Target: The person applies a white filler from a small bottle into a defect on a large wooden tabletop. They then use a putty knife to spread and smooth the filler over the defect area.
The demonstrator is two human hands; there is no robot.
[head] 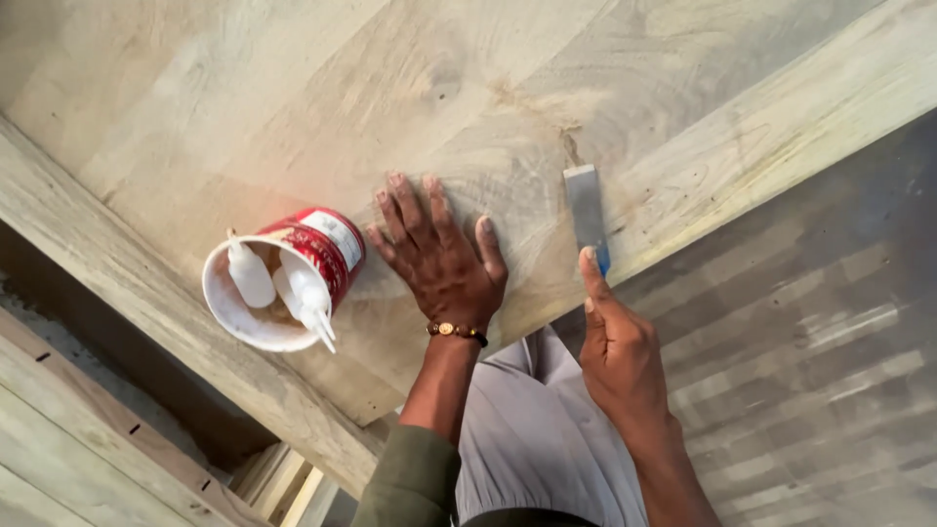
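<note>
Illumination is soft, even daylight with no glare or blown highlights. The surface (293, 88) is brightly lit; the floor (830, 371) at lower right is darker and streaked with pale reflections. Shadows are faint and short, visible beside the left hand (439, 259) and the tub (283, 278). Focus is moderately soft overall, with compression smearing fine wood grain. Slight wide-angle stretch appears at the corners.

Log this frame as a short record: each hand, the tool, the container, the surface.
left hand: flat, palm down on the wooden board
right hand: holds the scraper, index finger along its handle
scraper: metal blade lying against the board
container: red-and-white tub on its side, left of the left hand, holding white squeeze bottles
</note>
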